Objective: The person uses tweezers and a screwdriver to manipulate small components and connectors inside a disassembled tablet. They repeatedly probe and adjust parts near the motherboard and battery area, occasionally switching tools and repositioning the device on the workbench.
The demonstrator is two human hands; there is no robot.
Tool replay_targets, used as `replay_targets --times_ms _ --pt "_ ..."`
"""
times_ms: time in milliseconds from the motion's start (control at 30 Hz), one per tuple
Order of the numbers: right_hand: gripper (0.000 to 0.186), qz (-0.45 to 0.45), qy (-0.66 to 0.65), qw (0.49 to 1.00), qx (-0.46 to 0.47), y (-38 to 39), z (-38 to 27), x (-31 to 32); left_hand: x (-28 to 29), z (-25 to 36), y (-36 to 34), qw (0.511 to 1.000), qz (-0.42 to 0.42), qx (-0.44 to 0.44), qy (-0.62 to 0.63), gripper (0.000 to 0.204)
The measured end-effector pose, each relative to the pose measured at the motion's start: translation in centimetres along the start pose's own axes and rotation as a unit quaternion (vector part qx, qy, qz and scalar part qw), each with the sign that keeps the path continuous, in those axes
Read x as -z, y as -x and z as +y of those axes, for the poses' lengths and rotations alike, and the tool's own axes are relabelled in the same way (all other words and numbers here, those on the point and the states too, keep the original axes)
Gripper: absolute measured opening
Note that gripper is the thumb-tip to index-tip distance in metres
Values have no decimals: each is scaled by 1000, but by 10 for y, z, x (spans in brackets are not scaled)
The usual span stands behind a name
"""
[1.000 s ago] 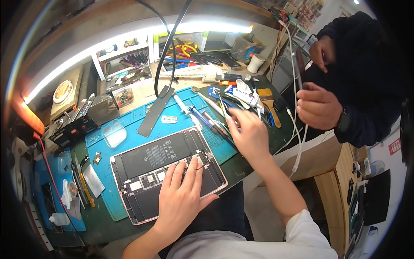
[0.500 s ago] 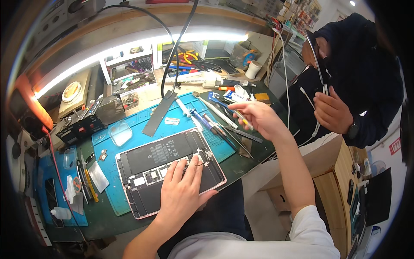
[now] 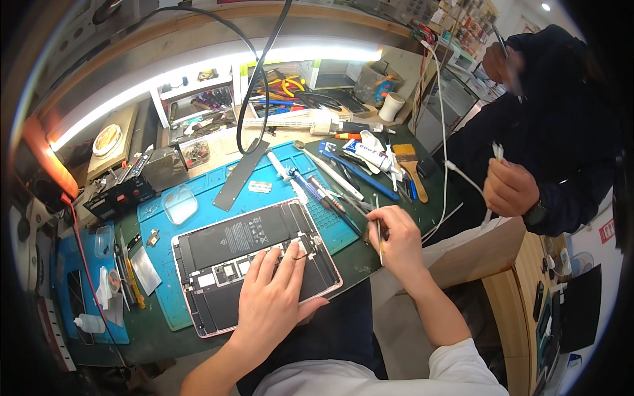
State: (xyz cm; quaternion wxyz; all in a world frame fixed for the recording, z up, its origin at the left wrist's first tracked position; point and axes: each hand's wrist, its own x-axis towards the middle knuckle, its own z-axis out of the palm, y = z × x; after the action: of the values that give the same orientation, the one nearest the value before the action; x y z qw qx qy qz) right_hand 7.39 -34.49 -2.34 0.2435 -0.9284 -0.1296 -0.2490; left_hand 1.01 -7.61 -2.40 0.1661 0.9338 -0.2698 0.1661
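Note:
My left hand (image 3: 271,294) lies spread on an opened tablet (image 3: 241,231) with its black batteries and circuit board exposed, thumb near its lower edge. My right hand (image 3: 396,244), to the tablet's right, is closed on a thin upright tool (image 3: 380,254), too small to identify exactly. The tablet rests on a blue mat (image 3: 172,311). Just beyond it lie a blue syringe-like tube (image 3: 310,188), pen-like tools and a white stick (image 3: 343,181).
A dark-sleeved person at my right holds a flat object (image 3: 502,43) and white cable ends (image 3: 496,150) in separate hands. Brushes (image 3: 413,168), pliers (image 3: 290,86), a plastic box (image 3: 178,204) and an electronic unit (image 3: 119,198) surround the work area. Black cables (image 3: 264,79) hang overhead.
My right hand has come down toward me, now holding the thin tool upright. My left hand stayed on the tablet. The other person's upper hand rose with the flat object.

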Motion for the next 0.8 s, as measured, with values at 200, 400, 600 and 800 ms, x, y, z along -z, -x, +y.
replay_targets --times_ms 200,400,600,800 --pt "16 38 -27 999 8 -44 26 -14 1 2 -1 1000 -7 6 -4 81" --pt "15 11 -71 994 82 -37 4 -20 9 3 -3 999 -27 26 18 84" --pt "24 -161 -364 911 -103 -10 -19 1 15 -8 -18 990 -38 50 125 66" --pt "21 -216 -448 861 -105 -15 -8 -12 29 -19 -31 982 -86 52 158 46"
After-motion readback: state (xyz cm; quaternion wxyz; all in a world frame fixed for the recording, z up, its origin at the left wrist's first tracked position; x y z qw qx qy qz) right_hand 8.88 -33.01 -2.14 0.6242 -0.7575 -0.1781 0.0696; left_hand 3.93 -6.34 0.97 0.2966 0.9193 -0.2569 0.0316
